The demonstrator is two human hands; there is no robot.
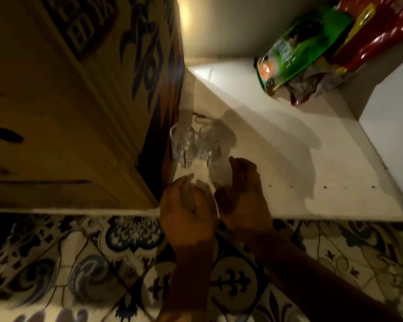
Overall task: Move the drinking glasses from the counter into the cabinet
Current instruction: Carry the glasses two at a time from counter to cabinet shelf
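Two clear drinking glasses (191,145) stand close together on the white cabinet shelf (289,173), right beside a cardboard box. In front of them, at the shelf's front edge, my left hand (186,205) is curled around another clear glass (192,194) that shows pale through my fingers. My right hand (242,194) is next to it, its fingers wrapped around a further clear glass (219,175) that stands on the shelf just behind the front edge. The picture is dim and blurred, so the glass outlines are faint.
A large printed cardboard box (79,101) fills the shelf's left side. A green packet (298,47) and a red packet (377,31) lie at the back right. Bare shelf lies between them and the glasses. Patterned wall tiles (102,263) run below the shelf.
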